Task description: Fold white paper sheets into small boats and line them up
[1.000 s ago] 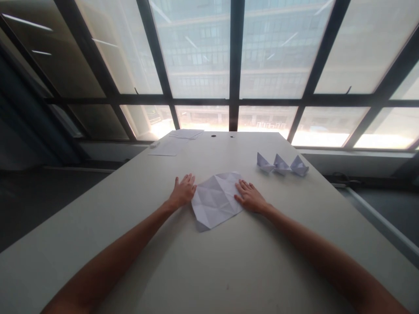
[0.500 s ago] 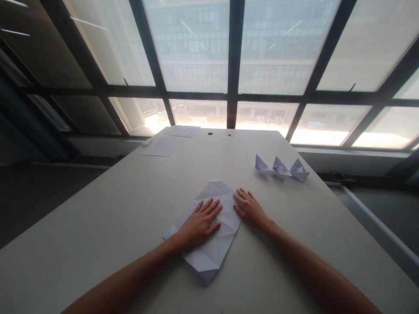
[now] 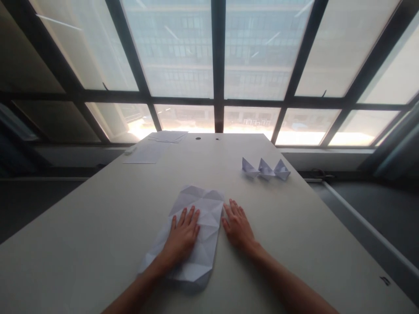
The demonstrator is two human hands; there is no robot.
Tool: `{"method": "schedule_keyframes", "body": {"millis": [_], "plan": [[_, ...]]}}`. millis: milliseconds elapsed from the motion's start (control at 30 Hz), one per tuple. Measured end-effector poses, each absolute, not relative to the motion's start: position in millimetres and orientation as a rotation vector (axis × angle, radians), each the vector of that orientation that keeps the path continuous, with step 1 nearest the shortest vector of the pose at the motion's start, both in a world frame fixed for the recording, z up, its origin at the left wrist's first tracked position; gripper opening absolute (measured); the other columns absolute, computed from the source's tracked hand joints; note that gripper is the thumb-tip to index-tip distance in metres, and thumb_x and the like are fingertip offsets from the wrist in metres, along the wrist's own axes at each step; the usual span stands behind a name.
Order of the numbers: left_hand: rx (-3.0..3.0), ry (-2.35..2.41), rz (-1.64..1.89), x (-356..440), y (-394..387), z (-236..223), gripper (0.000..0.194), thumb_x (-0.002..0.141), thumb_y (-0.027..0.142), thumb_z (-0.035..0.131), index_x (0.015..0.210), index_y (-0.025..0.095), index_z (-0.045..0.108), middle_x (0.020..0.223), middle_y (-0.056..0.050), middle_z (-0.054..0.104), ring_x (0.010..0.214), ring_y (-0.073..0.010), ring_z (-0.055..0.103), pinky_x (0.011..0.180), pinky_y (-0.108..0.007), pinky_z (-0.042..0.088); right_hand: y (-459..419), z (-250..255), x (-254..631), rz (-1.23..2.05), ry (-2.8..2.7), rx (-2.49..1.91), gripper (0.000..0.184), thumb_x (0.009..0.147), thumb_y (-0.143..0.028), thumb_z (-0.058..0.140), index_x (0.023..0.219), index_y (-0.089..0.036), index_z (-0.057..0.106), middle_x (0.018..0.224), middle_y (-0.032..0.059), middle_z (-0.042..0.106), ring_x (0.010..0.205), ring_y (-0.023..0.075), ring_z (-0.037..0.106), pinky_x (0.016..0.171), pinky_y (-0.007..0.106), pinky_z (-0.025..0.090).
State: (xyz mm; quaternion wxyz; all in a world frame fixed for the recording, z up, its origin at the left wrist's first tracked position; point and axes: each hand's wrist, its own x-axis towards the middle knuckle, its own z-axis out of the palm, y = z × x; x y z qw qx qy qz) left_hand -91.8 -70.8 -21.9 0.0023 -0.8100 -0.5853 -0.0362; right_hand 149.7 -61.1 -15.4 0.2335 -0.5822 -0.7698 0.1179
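Note:
A creased white sheet of paper [image 3: 199,205] lies flat on the pale table [image 3: 98,218] in front of me. My left hand [image 3: 181,237] rests palm down on the sheet's middle, fingers stretched out and slightly spread. My right hand [image 3: 237,226] lies flat on the table just beside the sheet's right edge, fingers extended, its fingertips close to the paper. Neither hand grips anything.
Three small folded paper boats [image 3: 266,169] stand in a row at the right of the table. Loose white sheets [image 3: 153,146] lie at the far left corner. Two small round holes [image 3: 207,138] mark the far edge. Large windows rise behind the table.
My left hand moved from the table beside the sheet onto the sheet itself. The sheet has turned and slid nearer to me. My right hand came off the paper's edge onto the table.

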Motion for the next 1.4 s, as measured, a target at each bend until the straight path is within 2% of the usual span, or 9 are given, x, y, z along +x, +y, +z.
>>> {"method": "schedule_keyframes", "body": {"millis": [100,267,567,667,833,1100,1200,1333,1400], "plan": [[-2.532,-1.888,-0.108,-78,-76,-24,0.055,0.099,0.03,0.026,0.153,0.019,0.035,0.159,-0.014,0.024,0.147,-0.0392,0.02,0.11,-0.068,0.024,-65,-16,151,0.424,-2.028,-1.532,0.052,0.093,-0.027,0.046,0.144,-0.018,0.047,0.157,0.0136,0.034,0.147,0.0262,0.027,0.119,0.048,0.024],[-2.537,-1.843,-0.273,-63,-90,-23,0.056,0.099,0.039,0.032,0.154,0.03,0.032,0.16,-0.004,0.025,0.149,-0.0313,0.018,0.117,-0.06,0.021,-63,-17,160,0.523,-1.761,-1.439,0.042,0.091,-0.022,0.045,0.131,-0.02,0.06,0.141,0.012,0.053,0.135,0.0237,0.045,0.115,0.044,0.036],[-2.577,-1.827,-0.316,-73,-108,-27,0.064,0.097,0.039,0.038,0.157,0.036,0.017,0.16,0.001,0.024,0.15,-0.0298,0.018,0.117,-0.061,0.022,-84,-14,158,0.541,-1.708,-1.438,0.041,0.09,-0.017,0.046,0.128,-0.023,0.06,0.14,0.0118,0.051,0.133,0.0255,0.044,0.112,0.048,0.039],[-2.569,-1.838,-0.339,-70,-104,-25,0.061,0.097,0.039,0.037,0.156,0.037,0.022,0.16,0.001,0.026,0.149,-0.0297,0.019,0.118,-0.06,0.021,-78,-14,161,0.522,-1.728,-1.419,0.043,0.088,-0.017,0.046,0.128,-0.023,0.06,0.14,0.0115,0.052,0.133,0.026,0.044,0.113,0.048,0.038],[-2.546,-1.881,-0.327,-62,-96,-17,0.055,0.097,0.037,0.036,0.152,0.03,0.037,0.159,-0.004,0.03,0.148,-0.0305,0.023,0.118,-0.058,0.021,-64,-16,164,0.497,-1.7,-1.434,0.043,0.086,-0.019,0.046,0.126,-0.019,0.061,0.138,0.0132,0.053,0.131,0.0262,0.045,0.114,0.045,0.036],[-2.539,-1.873,-0.241,-65,-88,-14,0.053,0.101,0.041,0.031,0.152,0.028,0.036,0.161,-0.005,0.026,0.149,-0.0297,0.02,0.118,-0.056,0.017,-57,-19,165,0.474,-1.666,-1.413,0.04,0.085,-0.018,0.046,0.12,-0.016,0.065,0.13,0.0142,0.057,0.125,0.0248,0.05,0.112,0.04,0.036],[-2.521,-1.896,-0.155,-83,-75,-13,0.055,0.101,0.048,0.027,0.153,0.03,0.032,0.162,-0.004,0.022,0.15,-0.032,0.016,0.117,-0.06,0.014,-54,-21,166,0.471,-1.647,-1.412,0.037,0.084,-0.018,0.046,0.115,-0.015,0.067,0.126,0.0145,0.059,0.122,0.0242,0.053,0.111,0.038,0.038],[-2.409,-2.038,-0.035,-125,-55,-6,0.057,0.1,0.054,0.024,0.154,0.038,0.026,0.164,0.0,0.016,0.149,-0.0399,0.009,0.108,-0.075,0.011,-49,-22,165,0.474,-1.68,-1.457,0.036,0.085,-0.018,0.046,0.114,-0.016,0.067,0.126,0.014,0.059,0.122,0.0244,0.052,0.11,0.038,0.037],[-2.344,-2.137,0.008,-150,-48,-2,0.058,0.099,0.056,0.022,0.155,0.038,0.025,0.164,0.0,0.014,0.149,-0.0412,0.008,0.107,-0.076,0.012,-48,-22,164,0.461,-1.714,-1.48,0.036,0.086,-0.018,0.046,0.115,-0.015,0.067,0.127,0.0143,0.059,0.123,0.0243,0.051,0.111,0.038,0.036]]}}
